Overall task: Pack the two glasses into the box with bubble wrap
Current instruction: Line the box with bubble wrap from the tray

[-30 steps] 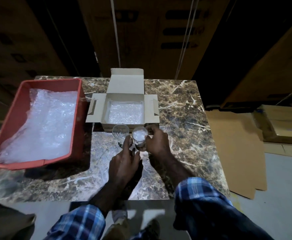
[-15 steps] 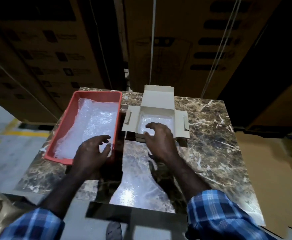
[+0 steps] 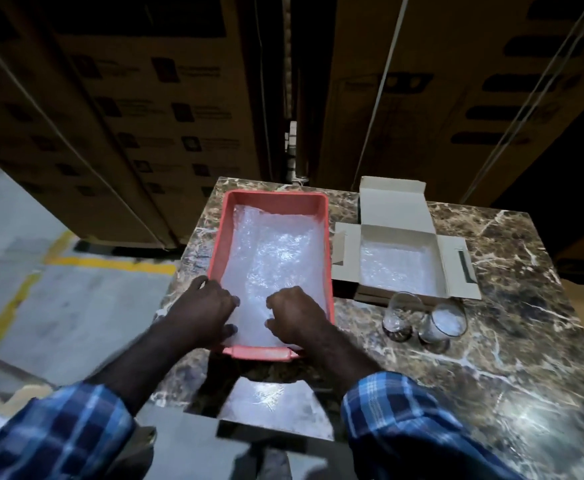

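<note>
Head view: both hands are down at the near end of a red tray (image 3: 321, 216) that sits on the marble bench (image 3: 512, 341). The left hand (image 3: 202, 311) rests at the tray's near left corner, its fingers curled onto the edge of the bubble wrap (image 3: 273, 258) that fills the tray; its grip looks closed on the sheet, thumb and fingertips pinching the near edge. The right hand (image 3: 292, 315) lies on the same sheet just beside it, fingers curled in and gripping the wrap near the tray's front wall.

To the right of the tray stands the cardboard box (image 3: 398, 206), its flaps spread open and a layer of bubble wrap lining its floor. The two glasses stand upright on the bench just in front of the box, touching or nearly so: the left glass (image 3: 401, 317) looks empty, and the right glass (image 3: 444, 323) shows something white inside. Neither hand is near them.

Blue plaid sleeves (image 3: 398, 420) cover both forearms. Stacked cartons (image 3: 166, 98) rise behind the bench.
</note>
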The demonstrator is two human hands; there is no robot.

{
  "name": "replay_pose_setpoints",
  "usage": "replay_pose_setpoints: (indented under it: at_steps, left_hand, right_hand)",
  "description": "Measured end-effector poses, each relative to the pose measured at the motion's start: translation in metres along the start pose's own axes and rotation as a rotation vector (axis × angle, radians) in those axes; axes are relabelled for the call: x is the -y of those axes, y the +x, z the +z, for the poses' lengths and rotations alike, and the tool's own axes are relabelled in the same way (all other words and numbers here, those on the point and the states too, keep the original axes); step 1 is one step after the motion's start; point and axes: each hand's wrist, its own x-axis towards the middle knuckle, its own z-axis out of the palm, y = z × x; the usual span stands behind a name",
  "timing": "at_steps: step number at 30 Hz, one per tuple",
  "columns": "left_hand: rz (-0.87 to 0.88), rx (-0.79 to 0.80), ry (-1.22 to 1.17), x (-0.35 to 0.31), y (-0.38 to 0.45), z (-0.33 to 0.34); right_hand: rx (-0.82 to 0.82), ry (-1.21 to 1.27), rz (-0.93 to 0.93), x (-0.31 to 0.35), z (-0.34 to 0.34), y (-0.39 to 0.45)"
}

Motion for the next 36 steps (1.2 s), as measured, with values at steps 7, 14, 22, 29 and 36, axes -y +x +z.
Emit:
replay_pose_setpoints:
  at_steps: [7,14,22,29,36]
  left_hand:
    - [-0.017,0.024,-0.056,-0.002,0.012,0.007]
    - [0.004,-0.330,-0.483,0.015,0.024,0.015]
    - [-0.085,-0.332,-0.953,0.036,0.041,-0.016]
    - [-0.078,-0.312,-1.048,0.042,0.039,-0.017]
    - [0.005,-0.275,-0.961,0.046,0.026,-0.021]
  right_hand:
    - [0.062,-0.016,0.036,-0.004,0.026,0.012]
    - [-0.009,0.233,0.152,-0.009,0.019,0.022]
    - [0.019,0.738,0.068,0.007,-0.024,-0.003]
    - [-0.169,0.530,-0.008,0.015,0.001,-0.009]
    - [-0.107,0.617,0.015,0.020,-0.003,-0.015]
